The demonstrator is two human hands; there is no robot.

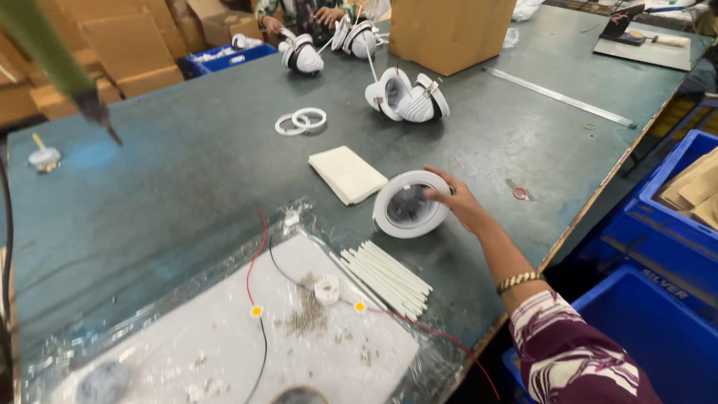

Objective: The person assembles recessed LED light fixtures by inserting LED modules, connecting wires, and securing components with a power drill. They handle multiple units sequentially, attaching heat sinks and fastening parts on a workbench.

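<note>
My right hand [462,205] grips the right rim of a round white downlight housing [407,205] that rests on the dark green table [172,187], its opening tilted up toward me. My wrist carries a gold bracelet [519,280], and the sleeve is patterned maroon and white. Just left of the housing lies a folded white cloth pad [347,173]. A bundle of white tubes [387,277] lies near the front of it. My left hand is out of sight.
A plastic-covered white board [247,340] holds red and black wires, metal shavings and a small white part [327,289]. Behind lie two white rings [301,120], more downlights [407,95], a cardboard box [449,30] and another person's hands [327,15]. Blue crates [658,247] stand right; a green tool [56,63] hangs left.
</note>
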